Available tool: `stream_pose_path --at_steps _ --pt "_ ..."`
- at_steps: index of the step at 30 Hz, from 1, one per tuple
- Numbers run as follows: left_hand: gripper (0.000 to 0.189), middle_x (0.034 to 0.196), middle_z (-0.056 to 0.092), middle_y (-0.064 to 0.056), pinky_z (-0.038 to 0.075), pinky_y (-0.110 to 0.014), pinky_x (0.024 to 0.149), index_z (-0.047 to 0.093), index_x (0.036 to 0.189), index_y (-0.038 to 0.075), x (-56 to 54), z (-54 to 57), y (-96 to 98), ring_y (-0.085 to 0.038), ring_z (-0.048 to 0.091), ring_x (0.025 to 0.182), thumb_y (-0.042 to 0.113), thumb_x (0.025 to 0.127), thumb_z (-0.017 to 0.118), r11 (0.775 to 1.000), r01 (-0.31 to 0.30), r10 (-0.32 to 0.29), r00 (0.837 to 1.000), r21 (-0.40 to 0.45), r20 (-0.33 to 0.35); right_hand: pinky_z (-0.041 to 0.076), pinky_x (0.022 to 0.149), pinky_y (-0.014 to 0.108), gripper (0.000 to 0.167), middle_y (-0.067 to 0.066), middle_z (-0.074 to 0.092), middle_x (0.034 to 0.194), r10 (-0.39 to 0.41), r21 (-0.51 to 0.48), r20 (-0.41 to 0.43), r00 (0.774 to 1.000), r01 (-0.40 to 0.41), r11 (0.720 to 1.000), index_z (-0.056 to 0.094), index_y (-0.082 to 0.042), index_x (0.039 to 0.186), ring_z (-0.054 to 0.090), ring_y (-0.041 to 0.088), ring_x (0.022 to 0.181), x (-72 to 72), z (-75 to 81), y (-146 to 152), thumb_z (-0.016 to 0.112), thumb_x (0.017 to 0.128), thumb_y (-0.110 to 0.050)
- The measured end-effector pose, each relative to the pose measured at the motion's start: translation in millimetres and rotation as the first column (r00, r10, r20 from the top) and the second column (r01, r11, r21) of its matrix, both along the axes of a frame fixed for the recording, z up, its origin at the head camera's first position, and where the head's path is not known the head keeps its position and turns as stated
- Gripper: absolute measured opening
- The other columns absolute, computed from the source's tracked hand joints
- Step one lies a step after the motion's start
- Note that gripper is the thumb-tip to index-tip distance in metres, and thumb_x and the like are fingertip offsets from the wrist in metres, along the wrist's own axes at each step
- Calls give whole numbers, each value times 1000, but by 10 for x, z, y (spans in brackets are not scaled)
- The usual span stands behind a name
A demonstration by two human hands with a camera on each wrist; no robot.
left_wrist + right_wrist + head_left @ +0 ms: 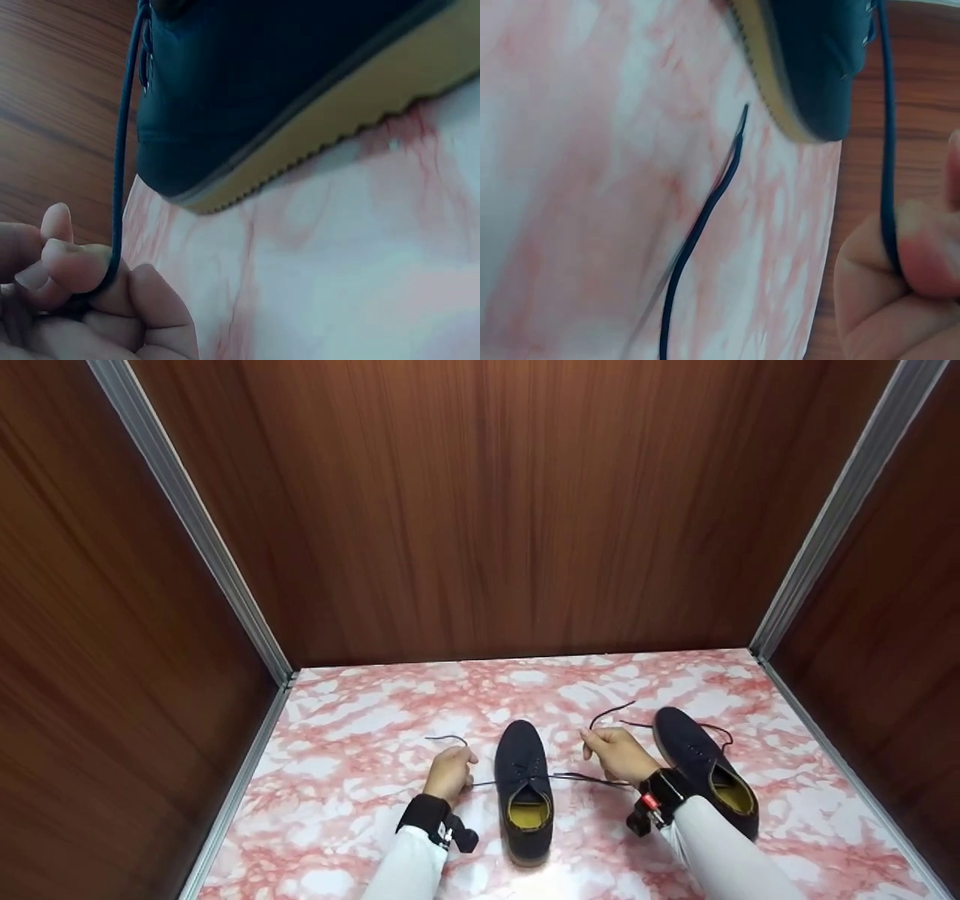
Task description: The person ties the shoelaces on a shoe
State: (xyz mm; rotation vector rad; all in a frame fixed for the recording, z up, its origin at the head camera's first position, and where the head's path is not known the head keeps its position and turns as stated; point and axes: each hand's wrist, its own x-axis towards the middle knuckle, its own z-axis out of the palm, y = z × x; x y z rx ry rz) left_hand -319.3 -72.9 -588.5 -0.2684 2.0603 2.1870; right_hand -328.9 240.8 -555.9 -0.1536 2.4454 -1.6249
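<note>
The left hand (450, 772) and right hand (621, 754), well apart, each pinch the dark lace (121, 157) of the navy shoe (519, 750) between them. Just beyond the right hand, a second shoe (681, 741) stands on the bench (352, 810).

Red-and-white marbled tabletop (330, 847) is carrying two navy lace-up shoes. One, the nearer-to-left shoe (519, 746), is sitting upright between left hand (448, 774) and right hand (621, 754), toe pointing away. The second shoe (684, 741) is resting upright right of right hand, tilting toe leftward; its loose lace (636, 724) is trailing onto tabletop just beyond right hand.
</note>
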Motion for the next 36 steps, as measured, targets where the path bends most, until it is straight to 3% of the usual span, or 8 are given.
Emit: stream_pose_path --at_steps 6,10,20,26,32,36 --pt "19 64 47 5 48 -27 63 58 90 4 3 49 6 -10 54 59 13 103 47 987 -18 9 998 162 61 31 44 22 48 -9 31 51 -46 -60 47 998 49 997 60 3 90 29 5 39 0 56 -48 47 112 -37" --pt "24 69 55 5 54 -28 67 58 98 5 15 38 -4 -12 61 66 21 109 45 984 8 -27 994 178 105 30 45 23 46 -9 31 52 -65 -109 76 995 73 991 56 2 89 27 5 41 4 66 -51 45 113 -36" --pt "18 76 60 5 55 -26 65 59 106 7 66 -111 -11 -10 66 65 24 101 57 997 79 -78 991 -6 104 29 46 24 45 -9 30 54 -78 -120 85 993 88 989 55 -5 86 26 5 44 14 60 -51 47 111 -41" --pt "10 72 59 4 58 -28 73 58 97 10 90 -156 15 -11 64 65 20 98 61 995 100 -99 992 -10 83 29 48 26 36 -9 29 54 -67 -148 116 991 84 985 58 -5 89 26 6 46 11 65 -50 49 111 -33" --pt "12 69 58 5 44 -24 63 63 88 8 98 -183 17 -10 57 64 17 95 60 984 155 -151 987 -87 49 29 52 25 22 -11 29 55 -37 -245 167 985 78 966 60 1 102 25 5 49 28 97 -44 44 104 -14" --pt "11 65 56 5 43 -23 61 62 84 9 84 -214 9 -9 54 59 12 94 58 987 151 -148 988 -47 45 30 54 25 28 -10 27 58 -15 -283 158 987 60 957 58 3 112 24 6 51 44 112 -31 35 106 -11"
